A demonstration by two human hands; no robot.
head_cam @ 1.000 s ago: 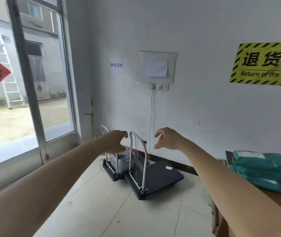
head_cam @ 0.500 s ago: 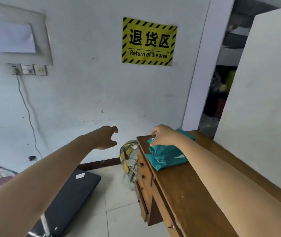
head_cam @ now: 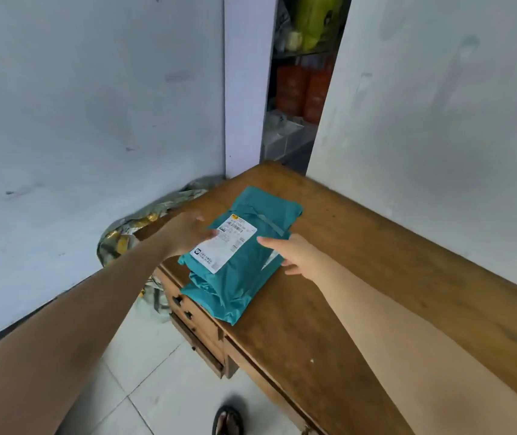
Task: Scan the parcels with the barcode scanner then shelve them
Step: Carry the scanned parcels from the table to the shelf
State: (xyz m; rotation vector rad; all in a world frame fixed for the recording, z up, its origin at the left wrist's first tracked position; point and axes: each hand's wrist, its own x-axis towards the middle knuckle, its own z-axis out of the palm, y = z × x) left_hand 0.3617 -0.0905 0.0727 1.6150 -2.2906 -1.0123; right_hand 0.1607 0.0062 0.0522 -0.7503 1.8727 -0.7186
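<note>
Two teal parcels [head_cam: 219,299] at least, stacked on a brown wooden surface [head_cam: 361,246], close to its left edge and toward the far end. Down that left side, drawers [head_cam: 194,315] with dark pulls. Behind and to the left, a white wall [head_cam: 78,120]. To the right, a white panel [head_cam: 439,120] along the surface's right edge. Between the two, a narrow opening onto shelves [head_cam: 298,89] with orange and green goods, blurred. On the pale tiled floor [head_cam: 156,356], a crumpled patterned sack [head_cam: 131,233] beside the surface's far left corner, and a dark sandal [head_cam: 227,419] at the bottom of the view.

Left hand [head_cam: 185,233] loosely open at the left edge of the top parcel [head_cam: 251,262], fingertips touching the white shipping label [head_cam: 224,246]. Right hand [head_cam: 295,254] open at the same parcel's right side, thumb laid on top, straight fingers along the edge, no closed grip visible. Top parcel between the two hands, label up, slightly askew on the one beneath.
</note>
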